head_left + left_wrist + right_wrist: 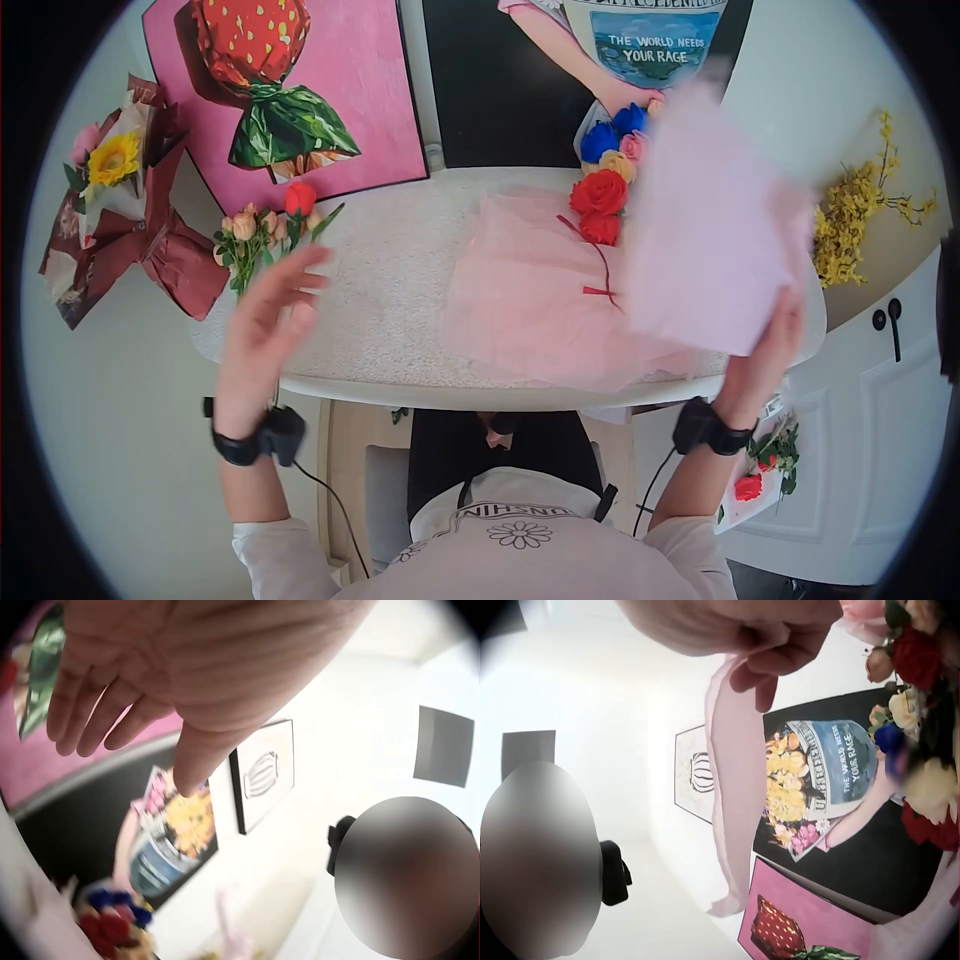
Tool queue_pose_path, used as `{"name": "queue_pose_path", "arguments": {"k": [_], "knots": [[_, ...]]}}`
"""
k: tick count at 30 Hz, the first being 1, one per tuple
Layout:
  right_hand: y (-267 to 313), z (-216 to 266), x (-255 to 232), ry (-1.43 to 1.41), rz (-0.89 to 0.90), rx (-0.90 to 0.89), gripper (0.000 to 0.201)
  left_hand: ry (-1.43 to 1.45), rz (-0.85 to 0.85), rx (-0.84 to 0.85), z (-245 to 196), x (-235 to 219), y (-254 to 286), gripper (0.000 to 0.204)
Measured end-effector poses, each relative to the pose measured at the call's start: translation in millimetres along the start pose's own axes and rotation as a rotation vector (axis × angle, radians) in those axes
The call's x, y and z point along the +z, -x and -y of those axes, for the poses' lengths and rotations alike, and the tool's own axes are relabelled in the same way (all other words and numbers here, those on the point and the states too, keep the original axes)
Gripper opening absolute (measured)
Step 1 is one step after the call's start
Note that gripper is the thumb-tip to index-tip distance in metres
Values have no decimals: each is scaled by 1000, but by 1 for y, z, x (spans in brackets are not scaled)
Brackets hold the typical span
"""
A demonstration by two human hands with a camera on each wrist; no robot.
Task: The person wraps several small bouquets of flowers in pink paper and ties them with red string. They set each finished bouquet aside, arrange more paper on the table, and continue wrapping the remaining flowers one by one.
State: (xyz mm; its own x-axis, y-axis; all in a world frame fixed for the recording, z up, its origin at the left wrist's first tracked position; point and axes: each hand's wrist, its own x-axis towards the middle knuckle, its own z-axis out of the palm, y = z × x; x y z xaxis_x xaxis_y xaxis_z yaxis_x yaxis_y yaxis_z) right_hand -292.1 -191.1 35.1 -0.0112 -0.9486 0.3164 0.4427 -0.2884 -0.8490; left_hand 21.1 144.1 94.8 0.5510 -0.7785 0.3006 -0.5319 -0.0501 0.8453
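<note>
Pink paper lifted over the table

The right hand (765, 355) pinches a pink paper sheet (715, 230) at right of frame; the left hand (268, 320), fingers spread, holds nothing, near small roses (262, 232).

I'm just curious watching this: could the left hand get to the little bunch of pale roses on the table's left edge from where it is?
Probably yes. The left hand is open, holds nothing, and hovers close to the small rose bunch on the table. Nothing lies between them; the pink sheet is off in the right hand.
</note>
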Motion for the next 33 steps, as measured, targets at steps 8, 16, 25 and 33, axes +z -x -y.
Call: {"name": "queue_pose_path", "arguments": {"k": [8,16,25,33], "knots": [[58,-52,47,669,618,21,27,494,151,-85,39,134,-27,76],[46,-26,19,736,704,5,20,417,88,-239,82,133,-43,45],[34,-37,3,911,758,-233,14,393,66,-257,76,133,-51,29],[-36,43,-34,106,347,-3,43,439,57,-259,83,137,-54,31]]}}
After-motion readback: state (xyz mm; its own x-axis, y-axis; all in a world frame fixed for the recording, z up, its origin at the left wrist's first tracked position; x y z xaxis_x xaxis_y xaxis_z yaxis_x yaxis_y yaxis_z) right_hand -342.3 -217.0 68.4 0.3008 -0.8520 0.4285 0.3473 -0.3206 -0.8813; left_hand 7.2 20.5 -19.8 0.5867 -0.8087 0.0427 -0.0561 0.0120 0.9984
